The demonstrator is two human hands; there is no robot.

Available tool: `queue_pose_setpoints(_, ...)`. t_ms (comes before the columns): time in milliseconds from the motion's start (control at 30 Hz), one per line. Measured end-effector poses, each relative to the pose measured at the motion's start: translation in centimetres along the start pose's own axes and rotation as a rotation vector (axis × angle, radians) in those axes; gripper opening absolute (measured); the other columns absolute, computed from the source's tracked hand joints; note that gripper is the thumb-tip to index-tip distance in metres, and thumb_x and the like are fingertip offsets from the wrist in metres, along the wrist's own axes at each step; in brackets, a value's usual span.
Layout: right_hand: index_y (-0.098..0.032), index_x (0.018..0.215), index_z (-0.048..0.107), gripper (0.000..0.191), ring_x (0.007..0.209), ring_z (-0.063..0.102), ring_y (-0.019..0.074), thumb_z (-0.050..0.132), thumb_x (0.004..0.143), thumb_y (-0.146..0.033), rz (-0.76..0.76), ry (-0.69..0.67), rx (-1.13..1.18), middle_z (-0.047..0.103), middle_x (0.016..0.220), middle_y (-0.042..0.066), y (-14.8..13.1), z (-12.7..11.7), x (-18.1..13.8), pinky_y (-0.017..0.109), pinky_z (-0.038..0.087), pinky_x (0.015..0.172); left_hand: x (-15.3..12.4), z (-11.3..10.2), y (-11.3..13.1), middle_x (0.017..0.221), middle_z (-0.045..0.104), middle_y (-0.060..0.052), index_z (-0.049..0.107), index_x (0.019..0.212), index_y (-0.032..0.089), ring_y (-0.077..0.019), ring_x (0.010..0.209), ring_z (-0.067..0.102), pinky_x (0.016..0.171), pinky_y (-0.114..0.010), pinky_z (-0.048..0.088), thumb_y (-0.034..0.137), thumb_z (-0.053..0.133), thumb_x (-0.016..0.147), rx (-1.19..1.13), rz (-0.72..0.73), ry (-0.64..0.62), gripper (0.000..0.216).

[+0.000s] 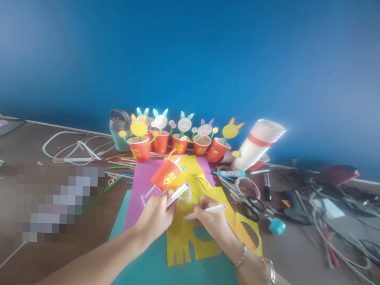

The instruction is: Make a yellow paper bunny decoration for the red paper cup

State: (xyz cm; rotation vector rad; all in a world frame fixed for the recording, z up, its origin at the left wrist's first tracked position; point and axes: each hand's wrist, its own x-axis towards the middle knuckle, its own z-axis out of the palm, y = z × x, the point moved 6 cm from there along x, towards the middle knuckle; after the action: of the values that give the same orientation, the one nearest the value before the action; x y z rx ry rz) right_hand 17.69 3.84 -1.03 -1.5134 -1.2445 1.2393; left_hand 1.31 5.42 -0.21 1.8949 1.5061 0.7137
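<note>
My left hand (156, 212) is closed around a white marker (178, 195) with a purple end that points up and away. In my right hand (210, 220) is another white marker (214, 209), its reddish end toward the right and its tip toward the left. Both hands are over cut yellow paper (178, 246), which lies on purple paper (138, 199) and teal paper (148, 270). Between the hands a small pale round piece (185, 195) is partly visible; its details are blurred. Just beyond my left hand, a red paper cup (165, 175) lies tilted on its side.
Along the blue wall stand several red cups (139, 149) with paper animal heads. A leaning stack of white cups (255, 144) and a grey-green bottle (119, 129) flank them. Scissors (251, 208), a glue gun (295, 210) and cables (345, 243) lie right; a white cable (74, 146) lies left.
</note>
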Motion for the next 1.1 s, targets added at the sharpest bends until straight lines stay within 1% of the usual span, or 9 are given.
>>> queue_pose_setpoints(67, -0.023, 0.057, 0.037, 0.034, 0.042, 0.054, 0.0119, 0.061, 0.071, -0.043, -0.057, 0.033, 0.074, 0.044, 0.044, -0.008, -0.4, -0.5, -0.1, 0.021, 0.042, 0.042, 0.0, 0.1, 0.0, 0.064, 0.062, 0.001, 0.053, 0.081, 0.021, -0.0167, 0.058, 0.060, 0.052, -0.023, 0.034, 0.019, 0.045, 0.086, -0.024, -0.001, -0.014, 0.010)
queue_pose_setpoints(133, -0.023, 0.059, 0.039, 0.035, 0.043, 0.050, 0.0109, 0.061, 0.074, -0.047, -0.100, 0.012, 0.081, 0.046, 0.045, -0.007, -0.8, -0.5, -0.3, 0.022, 0.042, 0.043, 0.0, 0.1, 0.0, 0.064, 0.061, 0.001, 0.053, 0.080, 0.021, -0.0162, 0.057, 0.059, 0.052, -0.023, 0.033, 0.019, 0.045, 0.086, -0.029, -0.003, -0.021, 0.010)
queue_pose_setpoints(200, -0.023, 0.061, 0.041, 0.032, 0.042, 0.046, 0.0094, 0.062, 0.073, -0.044, -0.113, -0.047, 0.026, 0.046, 0.047, -0.007, -0.7, 0.1, -0.4, 0.021, 0.039, 0.043, 0.0, 0.1, 0.0, 0.061, 0.058, 0.002, 0.051, 0.078, 0.021, -0.0155, 0.055, 0.057, 0.051, -0.023, 0.032, 0.019, 0.045, 0.086, -0.026, -0.006, -0.016, 0.010)
queue_pose_setpoints(267, -0.023, 0.061, 0.041, 0.028, 0.041, 0.040, 0.0081, 0.063, 0.072, -0.037, -0.116, -0.092, -0.062, 0.045, 0.047, -0.008, -0.4, 0.9, -0.3, 0.020, 0.035, 0.040, 0.0, 0.1, 0.0, 0.060, 0.056, 0.002, 0.049, 0.076, 0.022, -0.0151, 0.054, 0.056, 0.050, -0.023, 0.032, 0.019, 0.046, 0.085, -0.029, -0.011, -0.011, 0.011)
queue_pose_setpoints(333, -0.023, 0.059, 0.041, 0.026, 0.041, 0.038, 0.0077, 0.062, 0.071, -0.033, -0.122, -0.096, -0.146, 0.043, 0.046, -0.008, 0.0, 1.3, -0.2, 0.020, 0.032, 0.039, 0.0, 0.1, 0.0, 0.058, 0.055, 0.003, 0.049, 0.075, 0.022, -0.0149, 0.053, 0.055, 0.050, -0.023, 0.032, 0.019, 0.046, 0.085, -0.028, -0.015, -0.006, 0.010)
queue_pose_setpoints(500, -0.023, 0.057, 0.040, 0.028, 0.041, 0.039, 0.0082, 0.060, 0.072, -0.034, -0.124, -0.066, -0.256, 0.044, 0.045, -0.008, 0.5, 1.6, 0.0, 0.020, 0.030, 0.039, 0.0, 0.1, -0.1, 0.056, 0.052, 0.004, 0.048, 0.076, 0.022, -0.0144, 0.051, 0.053, 0.049, -0.023, 0.031, 0.017, 0.047, 0.083, -0.006, -0.016, 0.007, 0.009)
queue_pose_setpoints(767, -0.022, 0.059, 0.040, 0.027, 0.043, 0.039, 0.0083, 0.060, 0.073, -0.034, -0.111, -0.115, -0.263, 0.044, 0.047, -0.007, 0.5, 1.9, 0.0, 0.020, 0.030, 0.041, 0.0, 0.0, 0.0, 0.057, 0.053, 0.004, 0.048, 0.076, 0.022, -0.0150, 0.052, 0.054, 0.050, -0.023, 0.031, 0.016, 0.047, 0.083, 0.006, -0.022, 0.007, 0.010)
queue_pose_setpoints(1100, -0.022, 0.057, 0.039, 0.028, 0.043, 0.037, 0.0084, 0.060, 0.073, -0.033, -0.142, -0.087, -0.268, 0.042, 0.047, -0.007, 0.1, 1.9, -0.2, 0.020, 0.029, 0.039, 0.1, 0.0, 0.0, 0.057, 0.054, 0.003, 0.049, 0.076, 0.022, -0.0153, 0.053, 0.055, 0.051, -0.023, 0.032, 0.015, 0.047, 0.083, 0.009, -0.011, 0.011, 0.010)
